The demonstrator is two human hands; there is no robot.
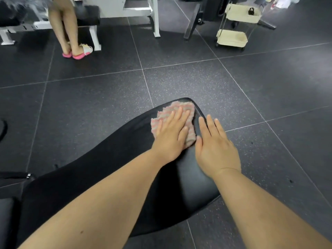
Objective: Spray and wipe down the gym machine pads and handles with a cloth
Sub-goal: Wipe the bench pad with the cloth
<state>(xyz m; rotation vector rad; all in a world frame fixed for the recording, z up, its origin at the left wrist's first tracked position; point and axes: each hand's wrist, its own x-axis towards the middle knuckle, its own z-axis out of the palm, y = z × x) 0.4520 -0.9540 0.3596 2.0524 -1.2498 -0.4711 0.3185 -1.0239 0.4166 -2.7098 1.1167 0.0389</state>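
Note:
A long black padded bench seat [181, 178] runs from the lower left to the middle of the head view. A pink and grey striped cloth [188, 109] lies on its far end. My left hand [170, 134] presses flat on the cloth with straight fingers. My right hand [214, 148] rests flat on the pad's right edge beside the cloth, fingers straight, holding nothing. No spray bottle shows.
Dark speckled rubber floor tiles [89, 105] surround the bench. A person's legs in pink slippers [71, 54] stand at the back left by a white-framed bench [88, 20]. A cream trolley [233, 38] stands at the back right, a dark machine leg [192, 22] to its left.

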